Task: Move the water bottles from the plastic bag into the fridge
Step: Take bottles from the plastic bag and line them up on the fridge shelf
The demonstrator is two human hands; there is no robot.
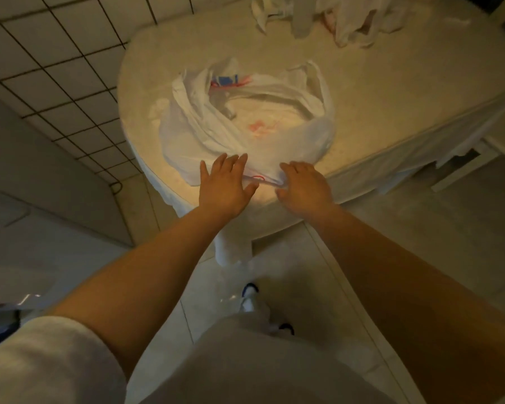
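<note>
A white plastic bag [245, 121] with red and blue print lies open and slumped on a pale rounded table [391, 112]. No water bottle shows inside it; I see only its crumpled lining. My left hand [226, 182] rests flat on the bag's near edge with the fingers spread. My right hand [303, 186] lies on the same edge a little to the right, fingers bent down onto the plastic. Neither hand holds anything. The fridge is out of view.
More crumpled white bags [333, 16] lie at the table's far end. A white tiled wall [56, 68] stands to the left, a white cabinet front [41, 214] below it. Pale floor tiles and my shoes [251, 295] are beneath me.
</note>
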